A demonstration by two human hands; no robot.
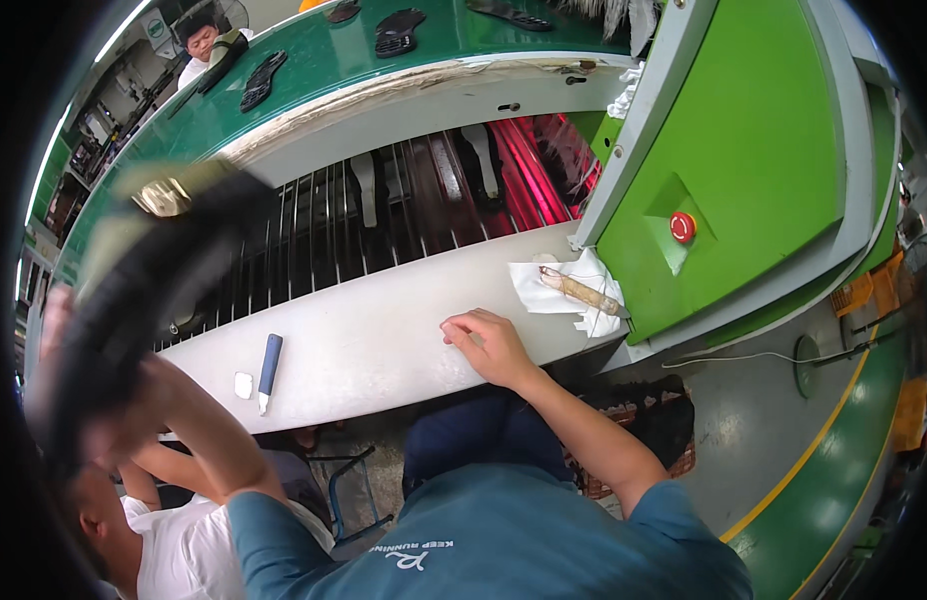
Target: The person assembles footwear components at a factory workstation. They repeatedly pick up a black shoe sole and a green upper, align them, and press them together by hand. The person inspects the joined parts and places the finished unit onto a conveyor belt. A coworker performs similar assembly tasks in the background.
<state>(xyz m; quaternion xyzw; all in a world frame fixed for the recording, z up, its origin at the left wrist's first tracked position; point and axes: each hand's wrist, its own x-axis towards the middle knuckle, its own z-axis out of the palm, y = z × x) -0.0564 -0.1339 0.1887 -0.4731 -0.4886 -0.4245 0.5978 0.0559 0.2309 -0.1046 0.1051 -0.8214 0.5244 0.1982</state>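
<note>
At the left, smeared by motion, a sandal [144, 270] with a thick black sole, an olive-green upper and a gold-coloured buckle is lifted above the work ledge. My left hand [129, 415] grips it near its lower end; most of the fingers are blurred or covered by the sole. My right hand [491, 345] rests on the white ledge [384, 310], its fingers curled loosely together with nothing visible in them. Between the hands, a blue-handled marker-like tool [271, 370] lies on the ledge beside a small white piece [244, 385].
Behind the ledge, a roller conveyor [324, 230] carries dark soles under red light. A green belt [314, 65] above it bears several black soles. At right, a brush-like stick [584, 290] lies on white cloth by a green panel with a red button [683, 227]. A co-worker [154, 540] sits close at left.
</note>
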